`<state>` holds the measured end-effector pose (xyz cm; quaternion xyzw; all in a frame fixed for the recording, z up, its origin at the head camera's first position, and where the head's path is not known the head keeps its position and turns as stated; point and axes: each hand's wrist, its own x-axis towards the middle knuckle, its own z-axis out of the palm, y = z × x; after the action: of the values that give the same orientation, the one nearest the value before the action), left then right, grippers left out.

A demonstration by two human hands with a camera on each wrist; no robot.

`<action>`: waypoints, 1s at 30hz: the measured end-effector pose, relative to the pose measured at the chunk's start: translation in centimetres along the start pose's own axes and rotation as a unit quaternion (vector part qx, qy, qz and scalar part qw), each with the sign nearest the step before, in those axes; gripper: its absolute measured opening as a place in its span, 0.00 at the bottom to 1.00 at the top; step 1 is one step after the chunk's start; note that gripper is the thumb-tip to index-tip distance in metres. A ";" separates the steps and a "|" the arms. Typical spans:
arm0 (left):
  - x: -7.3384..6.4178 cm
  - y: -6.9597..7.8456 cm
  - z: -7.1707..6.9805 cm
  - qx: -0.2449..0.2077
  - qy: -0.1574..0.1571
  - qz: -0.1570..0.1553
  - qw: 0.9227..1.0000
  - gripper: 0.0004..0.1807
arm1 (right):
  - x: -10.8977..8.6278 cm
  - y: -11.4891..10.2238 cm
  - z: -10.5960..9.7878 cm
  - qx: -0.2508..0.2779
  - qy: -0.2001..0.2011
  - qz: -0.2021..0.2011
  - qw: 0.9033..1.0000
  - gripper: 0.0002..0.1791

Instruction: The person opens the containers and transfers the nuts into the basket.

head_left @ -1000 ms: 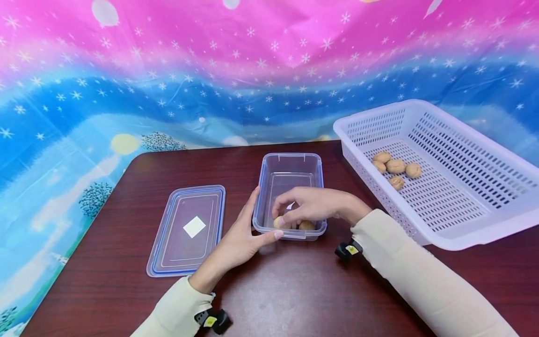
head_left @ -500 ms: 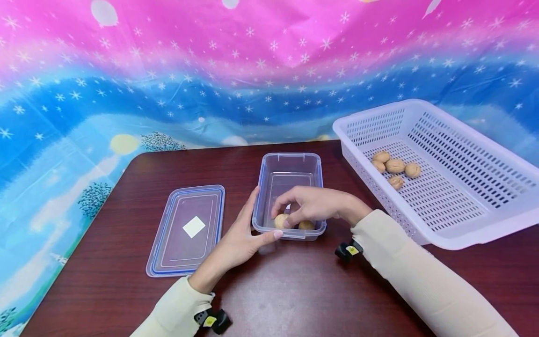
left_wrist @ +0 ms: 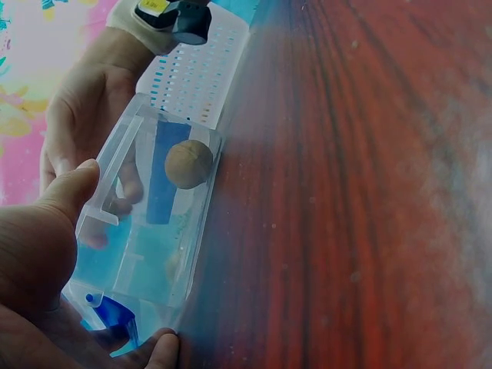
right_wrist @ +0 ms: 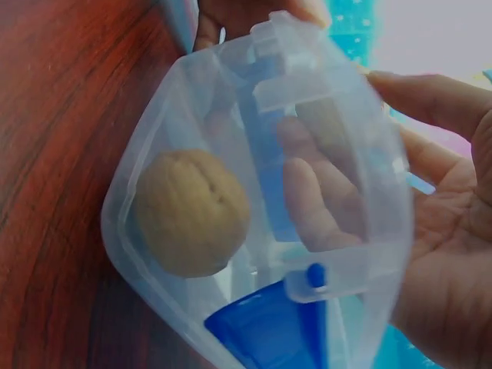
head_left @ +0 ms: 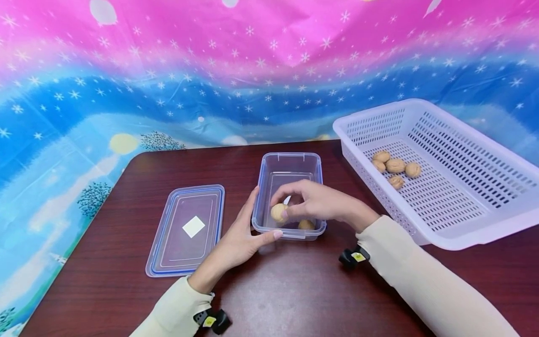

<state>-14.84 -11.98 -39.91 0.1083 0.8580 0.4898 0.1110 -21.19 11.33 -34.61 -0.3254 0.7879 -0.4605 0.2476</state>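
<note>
A clear plastic food container [head_left: 290, 164] with a blue-edged rim stands near the table's middle. My left hand [head_left: 239, 242] grips its near left corner, thumb across the front rim and fingers along the left side. Inside the container's opening, my right hand [head_left: 313, 200] pinches a walnut [head_left: 278, 213] between thumb and fingers. A second walnut [head_left: 306, 225] lies on the floor at the near right corner, partly behind the front wall; the right wrist view shows this walnut [right_wrist: 192, 214] large through the plastic.
A clear lid [head_left: 181, 248] with a blue seal and a white square label [head_left: 193, 226] lies on the table to the left. At the right, a white slotted basket [head_left: 455, 215] holds several walnuts [head_left: 396, 165]. A patterned cloth [head_left: 236, 70] hangs behind the table.
My right hand has risen slightly and shifted a little to the right, lifting the pinched walnut, which shows more fully now. My left hand stays in place on the container.
</note>
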 end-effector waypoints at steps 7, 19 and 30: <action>0.1 0.0 0.1 -0.006 0.002 -0.003 1.000 0.63 | -2.1 -1.2 -0.1 -0.010 0.082 -0.004 0.997 0.14; 0.1 -0.1 0.1 -0.008 0.005 -0.006 1.000 0.63 | -7.1 -5.2 -0.9 -0.037 0.206 -0.038 0.977 0.11; 0.0 -0.1 0.2 -0.001 0.009 -0.010 1.000 0.63 | -12.8 -9.0 -2.7 -0.077 0.299 0.006 0.951 0.16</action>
<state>-14.78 -11.91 -40.13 0.0956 0.8592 0.4908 0.1083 -12.01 19.10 -24.25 -0.1865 0.8609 -0.4728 -0.0221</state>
